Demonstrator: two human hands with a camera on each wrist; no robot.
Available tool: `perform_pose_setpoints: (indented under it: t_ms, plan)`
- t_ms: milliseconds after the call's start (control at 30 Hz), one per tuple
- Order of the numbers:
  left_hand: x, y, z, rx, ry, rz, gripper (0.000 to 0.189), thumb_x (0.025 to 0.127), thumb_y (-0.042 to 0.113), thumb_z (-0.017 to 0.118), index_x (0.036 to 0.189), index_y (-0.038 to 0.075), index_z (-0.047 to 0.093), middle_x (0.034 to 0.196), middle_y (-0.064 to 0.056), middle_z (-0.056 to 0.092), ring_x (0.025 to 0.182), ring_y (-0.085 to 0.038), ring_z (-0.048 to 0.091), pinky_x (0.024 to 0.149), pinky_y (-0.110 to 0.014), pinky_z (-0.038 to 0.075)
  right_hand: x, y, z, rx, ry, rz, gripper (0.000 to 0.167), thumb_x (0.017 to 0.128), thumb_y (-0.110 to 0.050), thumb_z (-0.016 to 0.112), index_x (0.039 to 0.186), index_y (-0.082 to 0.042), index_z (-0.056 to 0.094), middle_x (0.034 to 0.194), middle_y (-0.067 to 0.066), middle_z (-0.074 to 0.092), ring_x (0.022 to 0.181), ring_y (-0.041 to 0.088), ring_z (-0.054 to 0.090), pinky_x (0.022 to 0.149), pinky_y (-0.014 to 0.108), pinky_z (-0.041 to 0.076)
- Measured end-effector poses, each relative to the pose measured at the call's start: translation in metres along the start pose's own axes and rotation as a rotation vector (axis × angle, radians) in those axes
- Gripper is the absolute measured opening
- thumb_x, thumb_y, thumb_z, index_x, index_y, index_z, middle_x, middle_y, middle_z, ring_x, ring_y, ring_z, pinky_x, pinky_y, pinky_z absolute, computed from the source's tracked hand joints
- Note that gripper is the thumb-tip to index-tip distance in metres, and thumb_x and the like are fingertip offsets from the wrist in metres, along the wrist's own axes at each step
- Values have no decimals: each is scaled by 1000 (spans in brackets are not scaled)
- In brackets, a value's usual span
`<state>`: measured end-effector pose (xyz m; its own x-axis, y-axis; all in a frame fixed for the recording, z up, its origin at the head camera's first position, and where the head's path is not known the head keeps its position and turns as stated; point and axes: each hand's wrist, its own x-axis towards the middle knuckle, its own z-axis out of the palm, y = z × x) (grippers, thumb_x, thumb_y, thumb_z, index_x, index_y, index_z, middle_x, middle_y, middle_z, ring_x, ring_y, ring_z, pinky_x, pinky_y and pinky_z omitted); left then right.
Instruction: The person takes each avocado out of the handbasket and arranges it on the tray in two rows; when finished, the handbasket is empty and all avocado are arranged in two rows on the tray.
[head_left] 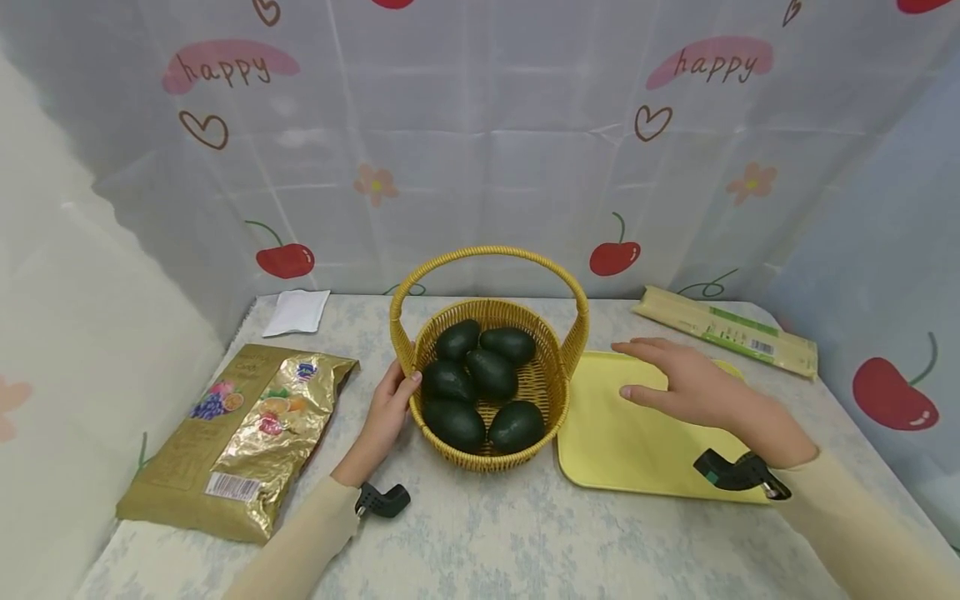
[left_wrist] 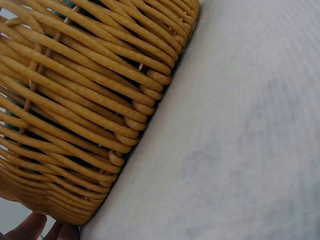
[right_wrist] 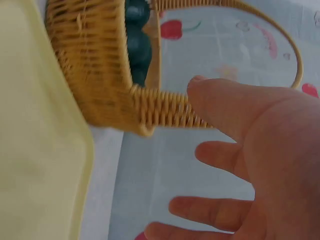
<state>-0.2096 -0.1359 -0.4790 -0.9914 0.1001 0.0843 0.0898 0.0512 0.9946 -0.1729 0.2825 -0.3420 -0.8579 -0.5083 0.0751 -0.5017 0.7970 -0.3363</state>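
Observation:
A yellow wicker basket (head_left: 491,465) with a tall arched handle (head_left: 491,250) stands upright mid-table, holding several dark green avocados (head_left: 491,373). My left hand (head_left: 386,408) holds the basket's left side, thumb at the rim by the handle's base. Its other fingers (left_wrist: 27,229) lie against the outer wall, partly hidden. Over a pale yellow tray (head_left: 626,454), my right hand (head_left: 693,383) hovers with fingers spread and holds nothing. In the right wrist view, the right hand (right_wrist: 260,145) appears apart from the basket's right side.
A gold candy bag (head_left: 240,442) lies at the left, with a small white packet (head_left: 297,312) behind it. At the back right a long beige-green package (head_left: 731,329) touches the tray's far side. A printed curtain (head_left: 480,167) hangs behind the table.

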Motion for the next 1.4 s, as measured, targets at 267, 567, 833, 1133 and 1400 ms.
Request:
perform_pose_setpoints:
  t_ms: [267,567,833,1133,1400]
  plan:
    - [0,-1,0,-13,-3,6,55,109,23,47,162,16,31,164,-13,37,148,-30,40,111,-30,44,13,-33,10,64,-33,-129,40,93,-25,75,130,-12,69,125,5,72,104,25,69,80,40,58]
    - [1,0,0,5,7,9,54,109,23,47,161,16,32,163,-13,38,148,-31,41,118,-52,37,45,-58,37,163,-62,-306,35,94,-18,74,128,-12,70,121,3,73,99,20,67,77,32,59]
    - [2,-1,0,-5,-3,0,55,109,24,48,161,16,31,163,-14,39,147,-30,42,117,-53,39,67,-67,61,190,-176,-371,31,91,-10,74,122,-11,72,128,9,70,118,26,65,97,44,56]
    - [2,0,-1,-12,-10,6,54,109,24,48,161,18,32,162,-13,39,147,-29,42,117,-51,39,84,-69,72,220,-319,-417,35,88,-5,72,122,-14,72,133,10,68,125,28,62,103,45,53]
    - [1,-1,-1,-17,-8,-1,55,109,24,48,161,18,32,163,-12,39,148,-29,41,117,-54,38,98,-72,74,225,-458,-414,42,87,0,70,126,-16,70,128,-1,69,121,18,62,103,38,52]
